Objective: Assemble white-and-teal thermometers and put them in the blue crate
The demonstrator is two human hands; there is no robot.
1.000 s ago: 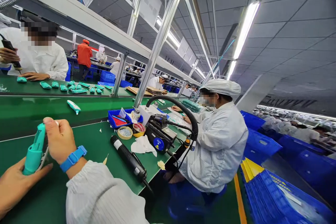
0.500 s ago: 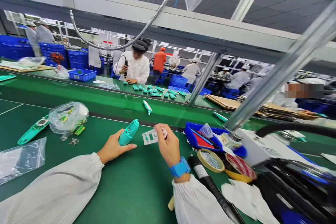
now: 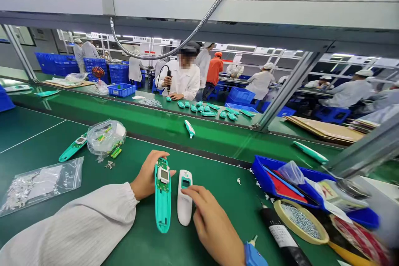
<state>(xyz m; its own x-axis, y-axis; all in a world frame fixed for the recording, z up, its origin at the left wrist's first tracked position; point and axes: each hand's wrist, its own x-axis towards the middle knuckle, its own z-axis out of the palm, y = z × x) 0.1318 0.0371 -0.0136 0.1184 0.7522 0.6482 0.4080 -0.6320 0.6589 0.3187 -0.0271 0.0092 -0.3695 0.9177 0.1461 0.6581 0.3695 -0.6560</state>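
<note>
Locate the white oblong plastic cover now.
In the head view, the white cover is low, slightly left of centre, immediately right of the long turquoise plastic shell holding a green circuit board.

Teal half-shell (image 3: 162,212): long, narrow, rounded at the near end; open side faces up to the viewer. Held, lengthwise far to near. Green circuit board (image 3: 161,163) seated in the far part, carrying a white-framed display (image 3: 164,176) with a grey screen. Near part bare teal inside, small dark slot close to the tip.

White cover (image 3: 185,210): just right of the shell, roughly parallel, separate from it. Shorter; smooth, slightly bulged outer face up, rounded near end. Dark greenish window (image 3: 186,183) toward the far end. Cannot tell whether it rests flat or is lifted.
</note>
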